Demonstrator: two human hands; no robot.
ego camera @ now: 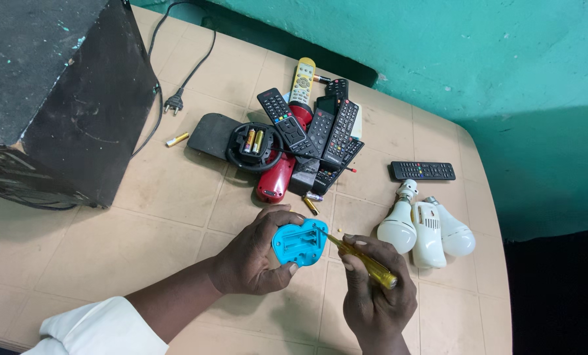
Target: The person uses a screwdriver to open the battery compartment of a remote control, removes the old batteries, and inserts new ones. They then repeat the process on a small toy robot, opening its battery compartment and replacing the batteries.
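Lower centre of frame: left hand (251, 256) has its grip clamped round a small blue plastic casing (299, 242), held just above the desk (143, 223). Right hand (376, 299) closed on a yellow-handled screwdriver (366, 261), tip at the casing's right edge. Best kept upright on the screw, casing braced steady, pressure light.

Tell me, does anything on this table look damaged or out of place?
Yes. The round black device lies open with its two batteries exposed, and loose batteries lie scattered near the pile of remotes. The blue case in the left hand is also open.
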